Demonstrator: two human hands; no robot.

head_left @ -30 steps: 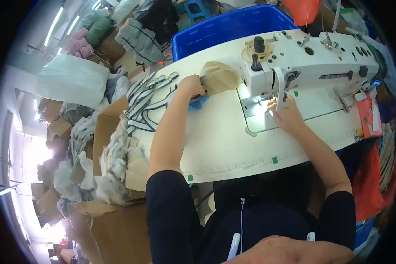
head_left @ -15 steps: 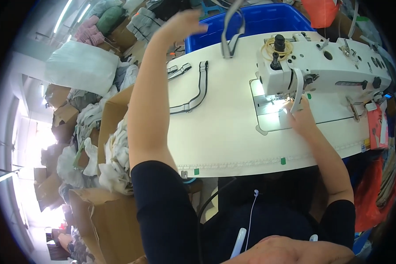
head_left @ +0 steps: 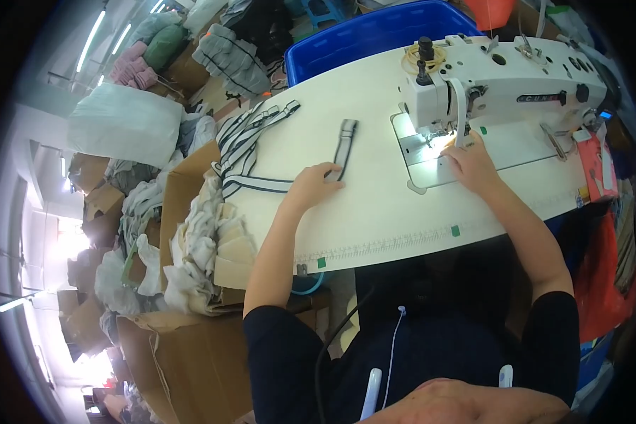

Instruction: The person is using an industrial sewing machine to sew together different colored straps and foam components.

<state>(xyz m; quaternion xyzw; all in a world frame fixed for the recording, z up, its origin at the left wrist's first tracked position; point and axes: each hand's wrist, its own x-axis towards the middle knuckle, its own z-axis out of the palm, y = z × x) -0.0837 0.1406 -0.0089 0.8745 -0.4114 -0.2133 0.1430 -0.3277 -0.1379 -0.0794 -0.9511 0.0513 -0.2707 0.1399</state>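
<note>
- Bare lane down the middle of the counter [head_left: 381, 205], back edge to front edge, between the left hand [head_left: 316, 186] and the sewing machine [head_left: 512, 81].
- Along the front edge, passage between the forearms, which both cross it.
- Back left: flat, piled straps [head_left: 244, 150]; one strap [head_left: 344, 147] reaches toward the middle.
- Left edge: cloth-filled carton [head_left: 179, 201] just beside.
- Right: machine head overhangs; right hand [head_left: 473, 166] blocks its front.
</note>
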